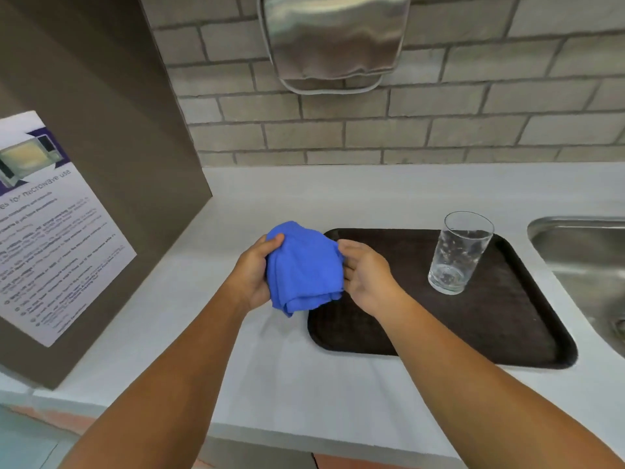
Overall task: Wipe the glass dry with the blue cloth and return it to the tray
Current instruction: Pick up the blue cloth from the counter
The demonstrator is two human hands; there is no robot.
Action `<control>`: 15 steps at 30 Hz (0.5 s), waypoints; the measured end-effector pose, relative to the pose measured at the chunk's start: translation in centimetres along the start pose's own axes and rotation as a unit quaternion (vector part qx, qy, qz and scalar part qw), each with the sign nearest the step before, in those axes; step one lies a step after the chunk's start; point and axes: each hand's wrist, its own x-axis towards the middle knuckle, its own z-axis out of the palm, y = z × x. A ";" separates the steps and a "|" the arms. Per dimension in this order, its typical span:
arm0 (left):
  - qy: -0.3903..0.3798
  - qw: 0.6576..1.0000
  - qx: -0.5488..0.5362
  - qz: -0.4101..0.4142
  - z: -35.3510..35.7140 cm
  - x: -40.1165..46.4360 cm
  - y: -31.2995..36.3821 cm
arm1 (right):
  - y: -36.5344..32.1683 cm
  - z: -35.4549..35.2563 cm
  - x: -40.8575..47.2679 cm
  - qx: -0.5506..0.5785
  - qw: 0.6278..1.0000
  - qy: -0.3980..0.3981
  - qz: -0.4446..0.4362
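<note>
A bunched blue cloth (302, 269) is held above the counter at the left edge of the dark brown tray (507, 333). My left hand (252, 274) grips its left side, thumb on top. My right hand (367, 277) holds its right side with the fingers curled into the fabric. A clear drinking glass (458, 253) with water droplets stands upright on the tray's far right part, well clear of both hands.
The tray lies on a white counter (287, 367). A steel sink (588, 258) is at the right. A brown panel with a microwave notice (50, 225) stands at the left. A metal dispenser (334, 38) hangs on the brick wall.
</note>
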 end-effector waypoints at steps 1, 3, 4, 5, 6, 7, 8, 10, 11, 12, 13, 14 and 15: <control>-0.005 1.000 -0.007 -0.007 1.1 0.2 -0.6 | -0.4 -1.5 -0.6 -0.018 1.000 0.018 -0.009; -0.011 1.000 -0.010 -0.019 3.2 0.7 -2.0 | -1.0 -4.7 -1.7 -0.081 0.993 0.074 -0.033; -0.012 1.000 -0.009 -0.022 4.2 0.9 -2.6 | -1.1 -6.5 -2.3 -0.119 0.985 0.115 -0.051; -0.013 1.000 -0.006 -0.026 5.1 1.1 -3.2 | -1.2 -8.4 -2.8 -0.154 0.971 0.166 -0.074; -0.013 0.999 -0.004 -0.030 6.1 1.2 -3.7 | -1.3 -10.4 -3.2 -0.181 0.952 0.223 -0.104; -0.013 0.999 -0.001 -0.033 6.9 1.4 -4.2 | -1.4 -12.3 -3.6 -0.200 0.930 0.276 -0.137; -0.013 0.999 0.006 -0.033 7.8 1.5 -4.5 | -1.5 -14.0 -3.9 -0.213 0.910 0.314 -0.169; -0.010 0.999 0.024 -0.027 9.2 1.7 -5.1 | -2.1 -16.8 -3.7 -0.254 0.885 0.332 -0.207; -0.005 0.999 0.030 -0.024 9.9 1.9 -5.4 | -2.6 -17.9 -3.2 -0.283 0.883 0.312 -0.208; 0.000 0.999 0.033 -0.023 10.5 2.0 -5.6 | -3.1 -18.9 -2.5 -0.307 0.887 0.281 -0.200; 0.004 0.999 0.035 -0.024 11.0 2.1 -5.8 | -3.6 -19.6 -1.7 -0.326 0.893 0.247 -0.187; 0.004 0.999 0.038 -0.024 11.4 2.2 -6.0 | -4.1 -20.1 -1.0 -0.335 0.901 0.213 -0.177; 0.002 0.999 0.042 -0.025 11.7 2.2 -6.2 | -4.6 -20.5 -0.4 -0.333 0.910 0.177 -0.172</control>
